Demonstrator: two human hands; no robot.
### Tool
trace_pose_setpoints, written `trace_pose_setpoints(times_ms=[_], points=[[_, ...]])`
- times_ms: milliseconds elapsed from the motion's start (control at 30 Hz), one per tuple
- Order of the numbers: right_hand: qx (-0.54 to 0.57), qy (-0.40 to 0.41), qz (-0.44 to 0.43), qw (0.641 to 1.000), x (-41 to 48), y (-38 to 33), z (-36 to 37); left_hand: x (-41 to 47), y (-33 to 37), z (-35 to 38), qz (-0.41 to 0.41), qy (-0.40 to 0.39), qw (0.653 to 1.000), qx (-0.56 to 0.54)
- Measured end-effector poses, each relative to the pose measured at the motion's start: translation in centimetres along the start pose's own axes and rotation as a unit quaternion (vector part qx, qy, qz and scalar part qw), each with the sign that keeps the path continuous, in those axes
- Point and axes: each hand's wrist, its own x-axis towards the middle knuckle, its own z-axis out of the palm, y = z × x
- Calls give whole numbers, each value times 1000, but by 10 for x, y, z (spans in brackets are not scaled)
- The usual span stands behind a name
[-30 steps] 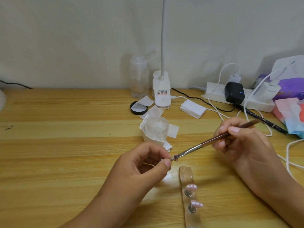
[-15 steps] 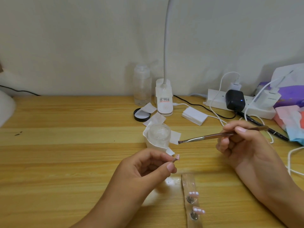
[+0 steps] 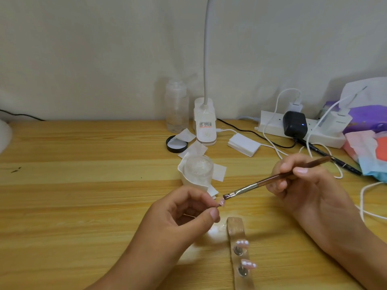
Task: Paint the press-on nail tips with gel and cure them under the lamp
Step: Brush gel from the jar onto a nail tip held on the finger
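We see the left grip (image 3: 180, 214) closed in a pinch, thumb and forefinger curled round a small pink nail tip (image 3: 221, 203) that sticks out just past the fingertips, lifted off the wooden surface (image 3: 83, 185). The right grip (image 3: 303, 185) is closed round a brush (image 3: 272, 181), held like a pen, with the handle running up and away behind its fingers. The brush slants down toward the left grip, and its bristles sit at the upper edge of the nail tip. We cannot tell whether they touch it.

Just below the left grip's thumb, between the two grips, a clear holder strip (image 3: 235, 227) lies flat on the surface, running toward us. Two painted tips (image 3: 243, 243) are mounted on it, one behind the other.

Just beyond the left grip stands an open gel jar (image 3: 198, 168), half wrapped in white paper. Its black lid (image 3: 177, 144) lies farther off. Beyond that are the lamp (image 3: 205, 124), its neck rising out of view, and a clear bottle (image 3: 176, 105) beside it. Well beyond the right grip a power strip (image 3: 272, 126) with chargers plugged in lies against the wall.
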Motion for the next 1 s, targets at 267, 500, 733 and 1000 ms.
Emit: trace_pose_setpoints(times_ms=[267, 500, 733, 1000], points=[[-6, -32, -9, 999, -1, 0, 1, 1, -1, 0, 7, 1, 1000, 10], [-70, -19, -18, 997, 1, 6, -5, 0, -1, 0, 7, -4, 1000, 11], [20, 30, -19, 999, 3, 3, -6, -1, -2, 0, 10, 6, 1000, 18], [-43, 44, -3, 998, -2, 1, 5, -1, -2, 1, 1, -1, 1000, 26]])
